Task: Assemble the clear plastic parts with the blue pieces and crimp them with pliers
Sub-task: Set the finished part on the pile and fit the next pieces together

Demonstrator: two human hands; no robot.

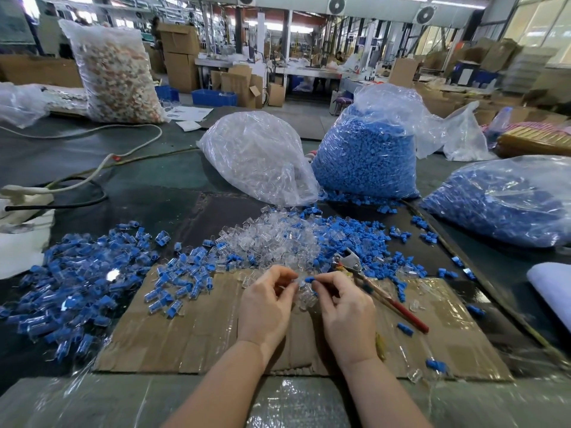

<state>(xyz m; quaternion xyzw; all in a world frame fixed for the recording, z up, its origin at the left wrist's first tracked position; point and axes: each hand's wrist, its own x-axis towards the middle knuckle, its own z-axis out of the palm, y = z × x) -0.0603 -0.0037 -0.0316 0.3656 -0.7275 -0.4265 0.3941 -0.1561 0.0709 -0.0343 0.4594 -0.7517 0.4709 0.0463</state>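
My left hand pinches a clear plastic part over the taped cardboard sheet. Facing it, my right hand pinches a small blue piece at its fingertips, almost touching the clear part. More clear parts sit between and under the two hands. The pliers, with red handles, lie on the cardboard just right of my right hand, jaws pointing away. A heap of loose clear parts and loose blue pieces lies beyond the hands. Assembled blue-and-clear units are piled at the left.
A bag of clear parts and two bags of blue pieces stand behind the heap. A power strip with cables lies at the left. A white sheet sits at the right edge.
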